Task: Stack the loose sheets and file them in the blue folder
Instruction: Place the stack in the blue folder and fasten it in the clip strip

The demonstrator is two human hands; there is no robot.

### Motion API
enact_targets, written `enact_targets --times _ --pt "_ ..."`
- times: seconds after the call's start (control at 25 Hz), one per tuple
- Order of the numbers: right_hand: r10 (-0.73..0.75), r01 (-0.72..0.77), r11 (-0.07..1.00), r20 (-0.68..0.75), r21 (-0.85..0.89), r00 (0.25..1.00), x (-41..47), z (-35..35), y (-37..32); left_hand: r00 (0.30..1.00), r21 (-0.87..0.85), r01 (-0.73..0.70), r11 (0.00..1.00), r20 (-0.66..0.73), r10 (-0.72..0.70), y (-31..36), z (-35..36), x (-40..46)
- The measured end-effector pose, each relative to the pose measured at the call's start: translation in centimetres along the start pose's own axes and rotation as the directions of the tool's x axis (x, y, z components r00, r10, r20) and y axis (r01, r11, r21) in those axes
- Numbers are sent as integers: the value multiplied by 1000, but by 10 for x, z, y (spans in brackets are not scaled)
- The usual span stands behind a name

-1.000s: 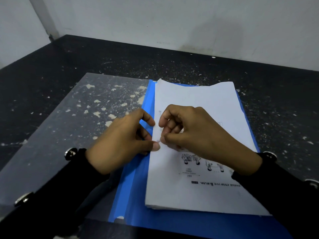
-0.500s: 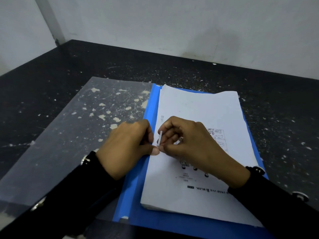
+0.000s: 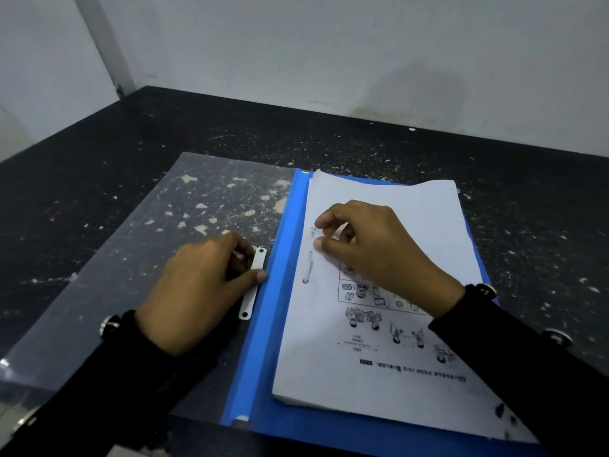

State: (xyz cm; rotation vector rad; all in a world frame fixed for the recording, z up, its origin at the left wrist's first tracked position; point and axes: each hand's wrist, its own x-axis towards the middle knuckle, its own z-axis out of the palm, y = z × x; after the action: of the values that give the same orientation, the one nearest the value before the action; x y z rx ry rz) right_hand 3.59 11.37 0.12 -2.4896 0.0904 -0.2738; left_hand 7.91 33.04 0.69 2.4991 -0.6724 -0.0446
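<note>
Blue folder (image 3: pixel 263 351) lay open on dark counter (image 3: pixel 329 140), clear cover (image 3: pixel 131 258) spread left. Sheet stack (image 3: pixel 379 324) sat inside on blue back. Left hand (image 3: pixel 197 291) pinched white fastener strip (image 3: pixel 253 282) beside spine. Right hand (image 3: pixel 372 245), fingers curled, pinched small prong at stack's left edge.

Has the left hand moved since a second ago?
Yes. The left hand has drawn left, off the stack of sheets and past the blue folder spine, carrying the white fastener bar onto the clear cover.
</note>
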Motion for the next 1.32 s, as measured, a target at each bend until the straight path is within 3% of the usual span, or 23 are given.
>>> enact_targets --times 0.24,0.44,0.56,0.64,0.72,0.92,1.32 --pt "-64 60 996 -56 -66 996 9 14 8 998 -29 46 999 43 -45 -3 -2 8" --pt "-91 91 996 -107 -5 990 10 17 15 985 23 28 999 170 -32 -3 -3 21" --pt "-120 121 993 -133 -4 984 11 21 19 981 -164 98 982 185 -67 -1 -6 33" --pt "-129 134 991 -159 17 979 11 23 20 968 -413 191 891 228 -102 8 -6 42" --pt "-140 147 989 -174 29 975 11 23 21 944 -551 276 787 310 -114 19 1 50" --pt "-132 150 986 -208 72 969 12 25 22 909 -621 346 703 408 -87 26 16 60" --pt "-82 106 989 -216 103 973 14 28 22 901 -634 340 694 430 -49 21 15 61"
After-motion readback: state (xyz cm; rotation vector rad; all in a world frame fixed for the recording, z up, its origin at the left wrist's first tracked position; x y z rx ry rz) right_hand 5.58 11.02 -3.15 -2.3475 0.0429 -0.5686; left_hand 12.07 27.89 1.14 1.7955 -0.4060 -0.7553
